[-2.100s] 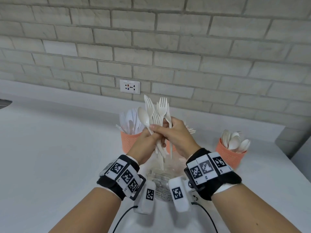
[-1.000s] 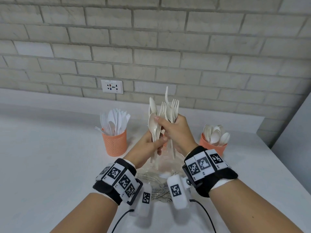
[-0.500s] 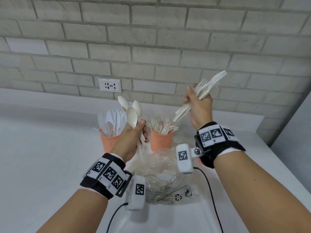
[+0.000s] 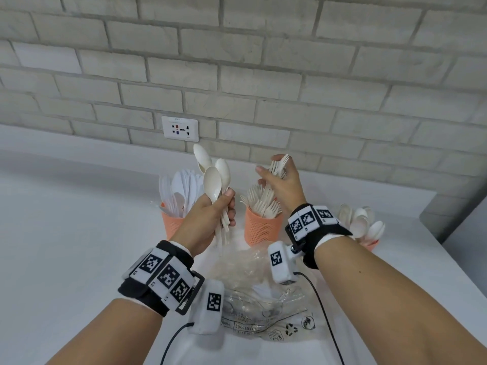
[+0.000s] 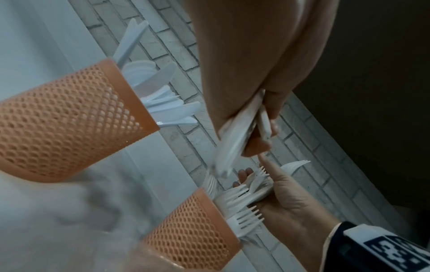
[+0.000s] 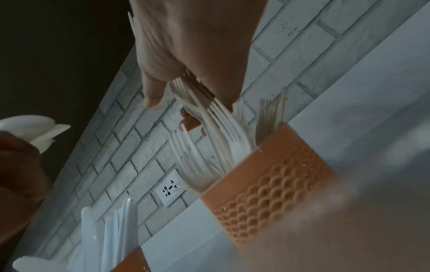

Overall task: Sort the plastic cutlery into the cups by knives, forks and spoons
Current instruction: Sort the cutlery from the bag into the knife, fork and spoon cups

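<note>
Nearest, crumpled clear plastic bag (image 4: 253, 283) on white counter (image 4: 66, 246). Beyond, left hand (image 4: 208, 217) clenched round upright cream plastic spoons (image 4: 214, 177); right hand (image 4: 283, 185) grasping white plastic forks (image 4: 279, 164) above middle orange mesh cup (image 4: 261, 227). Farther left, orange mesh cup of knives (image 4: 171, 225).

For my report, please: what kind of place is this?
Probably an indoor kitchen-style or workshop counter: a white countertop against a pale brick wall with a wall socket. Three orange mesh cups hold plastic cutlery.
</note>
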The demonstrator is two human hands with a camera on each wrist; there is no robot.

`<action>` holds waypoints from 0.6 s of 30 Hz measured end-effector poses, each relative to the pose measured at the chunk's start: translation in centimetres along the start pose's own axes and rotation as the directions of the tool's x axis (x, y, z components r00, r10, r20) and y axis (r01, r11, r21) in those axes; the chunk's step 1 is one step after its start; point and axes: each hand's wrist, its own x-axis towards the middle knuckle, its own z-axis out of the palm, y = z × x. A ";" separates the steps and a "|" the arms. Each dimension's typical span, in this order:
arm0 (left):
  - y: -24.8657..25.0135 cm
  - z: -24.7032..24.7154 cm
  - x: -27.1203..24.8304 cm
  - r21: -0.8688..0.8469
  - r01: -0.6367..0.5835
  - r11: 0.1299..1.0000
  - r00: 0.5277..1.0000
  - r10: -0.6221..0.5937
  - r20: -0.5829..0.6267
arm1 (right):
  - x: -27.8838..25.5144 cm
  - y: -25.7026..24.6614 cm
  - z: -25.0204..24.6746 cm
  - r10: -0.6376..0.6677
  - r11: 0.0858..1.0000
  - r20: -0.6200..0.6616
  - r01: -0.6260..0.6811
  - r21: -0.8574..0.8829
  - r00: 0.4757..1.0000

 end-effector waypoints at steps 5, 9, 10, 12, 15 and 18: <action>-0.4 0.1 0.7 0.025 0.013 1.000 1.000 -0.014 0.027 | 1.3 0.7 0.0 0.051 0.953 0.012 -0.045 -0.299 0.999; -0.3 0.6 0.8 0.041 0.003 0.999 0.998 -0.006 0.060 | 1.8 1.6 -0.6 0.299 0.763 0.196 -0.111 -0.636 0.934; -0.3 0.6 0.7 0.043 0.001 0.999 0.998 -0.004 0.066 | 2.0 1.5 -0.7 0.293 0.754 0.210 -0.090 -0.651 0.933; -0.2 0.6 0.5 0.047 0.000 0.999 0.997 -0.004 0.076 | 1.9 0.8 -0.7 0.162 0.817 0.154 -0.045 -0.574 0.975; 0.1 0.7 0.3 0.031 -0.005 0.999 0.996 0.003 0.084 | 1.7 0.2 -0.9 -0.046 0.824 0.069 0.077 -0.561 0.997; 0.4 1.1 -0.1 0.041 -0.024 0.999 0.994 0.019 0.110 | 1.0 -0.2 -0.8 -0.104 0.735 0.075 0.127 -0.666 0.992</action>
